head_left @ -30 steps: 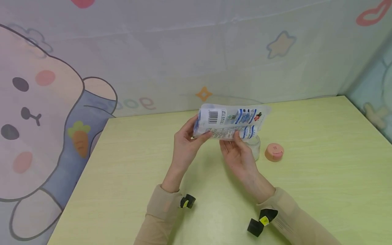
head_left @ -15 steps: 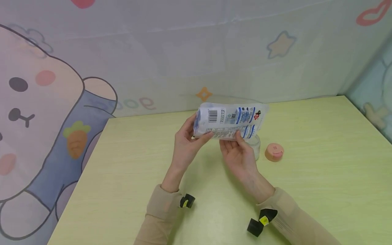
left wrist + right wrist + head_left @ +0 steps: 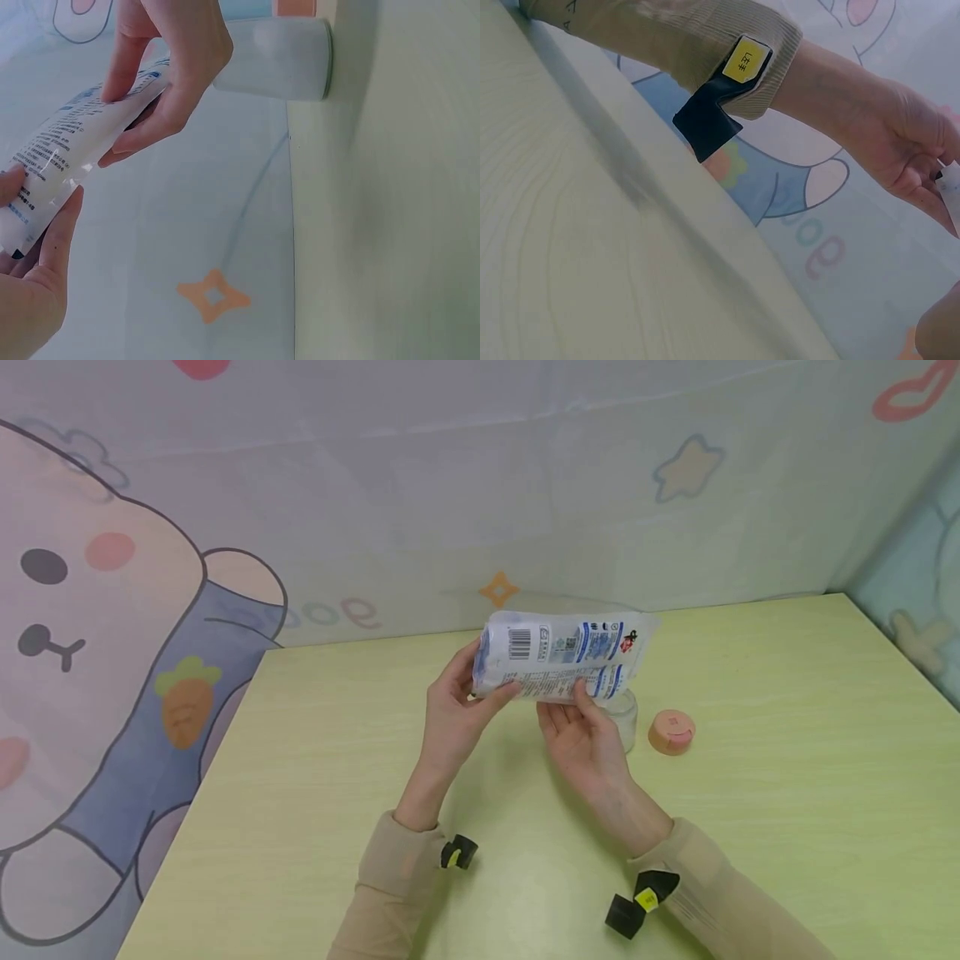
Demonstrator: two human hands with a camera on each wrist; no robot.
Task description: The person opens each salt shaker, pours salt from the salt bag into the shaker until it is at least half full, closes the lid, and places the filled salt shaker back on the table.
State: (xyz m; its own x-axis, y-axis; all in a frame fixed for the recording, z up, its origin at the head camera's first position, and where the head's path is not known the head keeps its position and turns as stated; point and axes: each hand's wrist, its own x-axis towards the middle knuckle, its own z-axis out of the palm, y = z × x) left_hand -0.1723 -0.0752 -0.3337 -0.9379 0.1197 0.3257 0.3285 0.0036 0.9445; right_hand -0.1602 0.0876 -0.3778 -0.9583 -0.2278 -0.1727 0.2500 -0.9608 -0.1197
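A white plastic bag (image 3: 570,656) with blue print and a barcode is held up above the table, tilted toward the camera. My left hand (image 3: 457,714) grips its left end, thumb on the printed side and fingers behind. Lower on the right, my right hand (image 3: 592,743) holds the bottom edge between the thumb in front and the fingers underneath. Behind the right hand stands a clear glass jar (image 3: 624,727), partly hidden by the bag and hand; the left wrist view shows more of the jar (image 3: 281,56). A round pinkish-orange lid (image 3: 672,732) lies to the jar's right.
The pale yellow-green wooden table (image 3: 315,777) ends at the back against a printed cloth (image 3: 420,485). Black wrist mounts (image 3: 624,916) stick out from both beige sleeves.
The bag has tipped very slightly and shifted a touch left. Both hands keep their hold almost unmoved; the jar and lid stay where they were.
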